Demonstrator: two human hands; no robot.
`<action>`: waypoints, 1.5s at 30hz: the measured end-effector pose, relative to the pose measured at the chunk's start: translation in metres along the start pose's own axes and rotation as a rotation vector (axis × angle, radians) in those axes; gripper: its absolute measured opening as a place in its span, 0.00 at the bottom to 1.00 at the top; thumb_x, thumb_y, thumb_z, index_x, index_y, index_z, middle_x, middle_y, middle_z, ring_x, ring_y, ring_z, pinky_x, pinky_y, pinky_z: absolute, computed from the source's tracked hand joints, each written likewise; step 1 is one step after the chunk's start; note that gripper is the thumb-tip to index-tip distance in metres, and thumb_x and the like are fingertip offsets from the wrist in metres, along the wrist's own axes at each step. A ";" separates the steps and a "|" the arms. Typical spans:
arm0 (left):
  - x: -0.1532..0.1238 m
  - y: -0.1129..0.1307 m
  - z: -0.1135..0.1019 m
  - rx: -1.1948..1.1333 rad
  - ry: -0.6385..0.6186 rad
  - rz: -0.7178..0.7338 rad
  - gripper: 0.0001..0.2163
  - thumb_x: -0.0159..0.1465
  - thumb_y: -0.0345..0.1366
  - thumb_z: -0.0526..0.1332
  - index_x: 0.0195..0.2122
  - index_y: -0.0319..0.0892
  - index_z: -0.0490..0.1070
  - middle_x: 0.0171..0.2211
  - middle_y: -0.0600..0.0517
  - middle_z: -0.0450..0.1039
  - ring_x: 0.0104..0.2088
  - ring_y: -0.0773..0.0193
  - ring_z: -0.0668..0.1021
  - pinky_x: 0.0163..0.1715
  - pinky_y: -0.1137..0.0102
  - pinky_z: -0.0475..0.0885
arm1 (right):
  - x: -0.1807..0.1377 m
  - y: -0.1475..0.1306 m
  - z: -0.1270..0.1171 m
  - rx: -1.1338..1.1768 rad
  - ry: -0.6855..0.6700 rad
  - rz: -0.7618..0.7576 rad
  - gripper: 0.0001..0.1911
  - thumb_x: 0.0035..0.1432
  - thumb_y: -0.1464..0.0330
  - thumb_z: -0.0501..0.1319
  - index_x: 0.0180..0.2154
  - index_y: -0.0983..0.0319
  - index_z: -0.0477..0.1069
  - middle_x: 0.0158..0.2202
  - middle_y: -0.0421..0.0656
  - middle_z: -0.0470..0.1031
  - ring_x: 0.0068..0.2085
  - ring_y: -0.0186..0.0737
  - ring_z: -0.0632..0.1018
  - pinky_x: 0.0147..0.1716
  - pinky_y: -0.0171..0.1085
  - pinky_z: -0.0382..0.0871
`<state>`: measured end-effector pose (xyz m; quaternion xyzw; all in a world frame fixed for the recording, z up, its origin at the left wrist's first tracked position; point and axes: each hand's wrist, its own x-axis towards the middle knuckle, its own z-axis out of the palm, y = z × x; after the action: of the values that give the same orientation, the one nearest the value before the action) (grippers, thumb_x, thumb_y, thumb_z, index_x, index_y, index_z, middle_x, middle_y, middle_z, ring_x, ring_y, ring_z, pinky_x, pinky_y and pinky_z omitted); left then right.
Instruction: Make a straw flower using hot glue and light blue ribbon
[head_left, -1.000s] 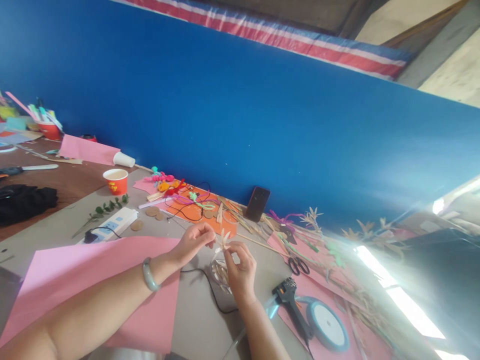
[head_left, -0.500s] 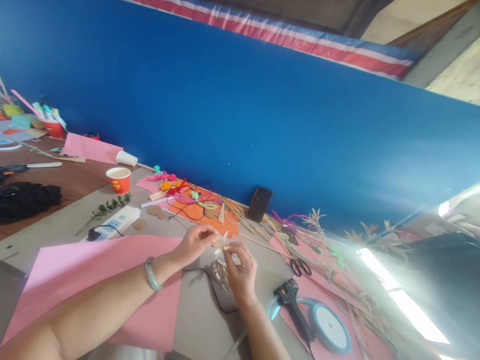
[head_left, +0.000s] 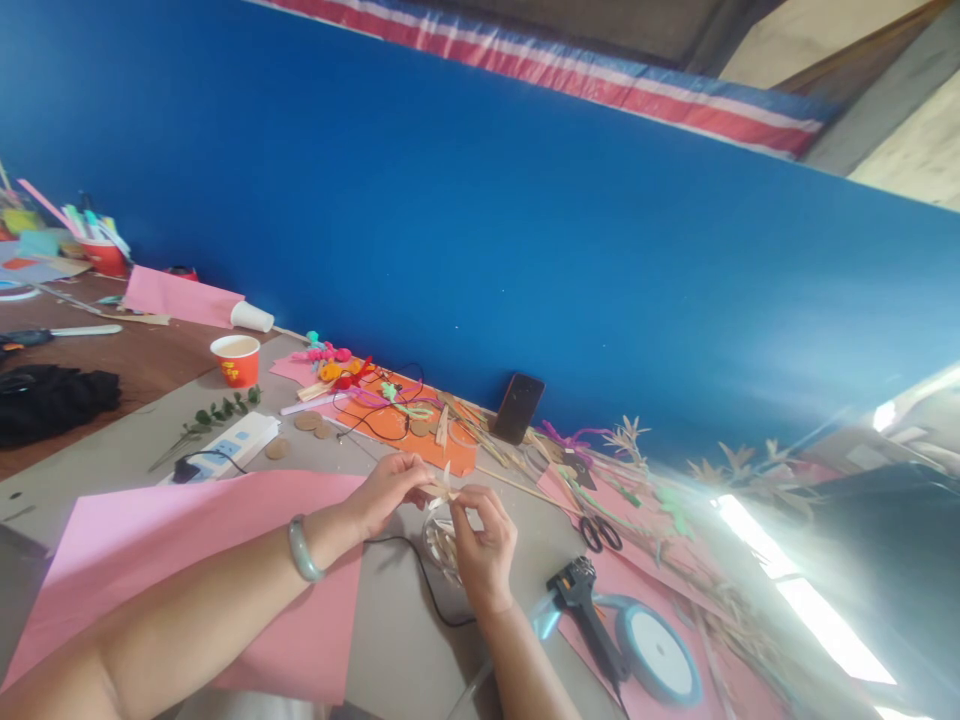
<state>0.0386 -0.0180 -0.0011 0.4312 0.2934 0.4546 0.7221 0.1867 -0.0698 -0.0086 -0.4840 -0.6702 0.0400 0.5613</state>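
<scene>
Both my hands meet over the grey table (head_left: 397, 650) and pinch a small pale straw flower (head_left: 444, 488) between their fingertips. My left hand (head_left: 390, 492), with a green bangle on its wrist, grips the flower from the left. My right hand (head_left: 484, 545) pinches it from the right, fingers curled. Under the hands stands a small clear bowl (head_left: 441, 545) holding pale straw pieces. A large pink paper sheet (head_left: 180, 540) lies under my left forearm.
A black glue gun (head_left: 589, 610) and its cable lie right of my hands, beside a blue ribbon roll (head_left: 660, 655) and scissors (head_left: 598, 533). A phone (head_left: 516, 407) leans on the blue wall. Orange paper with cords, a red cup (head_left: 237, 360) and a power strip (head_left: 225, 445) lie behind.
My fingers have shifted slightly on the straw flower, and both hands have dropped a little lower. Nothing else on the table has moved.
</scene>
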 end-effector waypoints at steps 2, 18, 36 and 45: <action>0.000 0.000 0.000 -0.084 -0.013 -0.092 0.11 0.54 0.34 0.64 0.20 0.40 0.63 0.20 0.53 0.70 0.22 0.69 0.71 0.26 0.72 0.64 | 0.000 -0.001 0.000 -0.001 0.004 -0.006 0.06 0.56 0.72 0.60 0.26 0.60 0.70 0.28 0.41 0.74 0.31 0.37 0.76 0.32 0.34 0.69; 0.004 -0.002 -0.009 -0.090 -0.062 0.055 0.15 0.55 0.47 0.65 0.30 0.37 0.71 0.25 0.51 0.72 0.25 0.67 0.73 0.28 0.71 0.65 | 0.001 0.003 0.000 -0.029 0.049 -0.015 0.06 0.57 0.72 0.59 0.27 0.60 0.72 0.28 0.42 0.74 0.30 0.38 0.75 0.32 0.36 0.70; 0.001 -0.001 -0.003 0.134 -0.049 0.084 0.11 0.52 0.40 0.67 0.25 0.37 0.71 0.22 0.52 0.72 0.23 0.69 0.71 0.28 0.71 0.65 | 0.002 -0.003 0.001 -0.018 -0.017 -0.032 0.06 0.56 0.72 0.59 0.28 0.60 0.72 0.28 0.42 0.75 0.31 0.38 0.76 0.31 0.36 0.70; 0.000 -0.003 -0.002 -0.029 -0.070 -0.022 0.10 0.52 0.36 0.67 0.22 0.37 0.68 0.21 0.53 0.71 0.23 0.69 0.71 0.28 0.71 0.66 | 0.001 -0.001 0.001 -0.020 -0.005 -0.032 0.06 0.56 0.72 0.60 0.27 0.60 0.71 0.28 0.42 0.74 0.30 0.37 0.76 0.31 0.35 0.69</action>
<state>0.0384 -0.0182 -0.0045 0.4331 0.2662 0.4353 0.7430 0.1856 -0.0690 -0.0076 -0.4785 -0.6795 0.0255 0.5556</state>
